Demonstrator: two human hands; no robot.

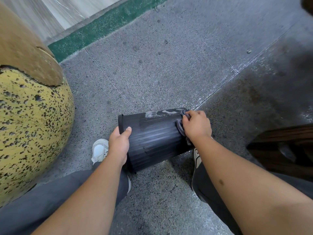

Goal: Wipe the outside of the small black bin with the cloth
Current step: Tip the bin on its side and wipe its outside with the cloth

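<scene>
The bin [152, 138] lay on its side on the floor [152, 65] between my feet, its rim end toward my left and its base toward my right. My left hand [118, 146] steadied it near the rim, thumb laid over the ribbed wall and the other fingers curled out of sight underneath, so they were closed around the edge. My right hand [196, 124] was bunched over the cloth [180, 128], fingers pressed together and pinching the grey folds against the wall at the base end.

I judged the job to be partway through. The ribbed side facing me looked dark and fairly clean, with a faint duller patch near the middle that may have been damp. Along the upper, far edge a pale, crusty smear [160, 113] ran from about the middle toward the cloth, so that strip still wanted rubbing. The underside resting on the floor and the far side were hidden, and I could not tell whether they had been done. The base itself was also behind my right hand. I reckoned the bin would need turning to reach those parts.
</scene>
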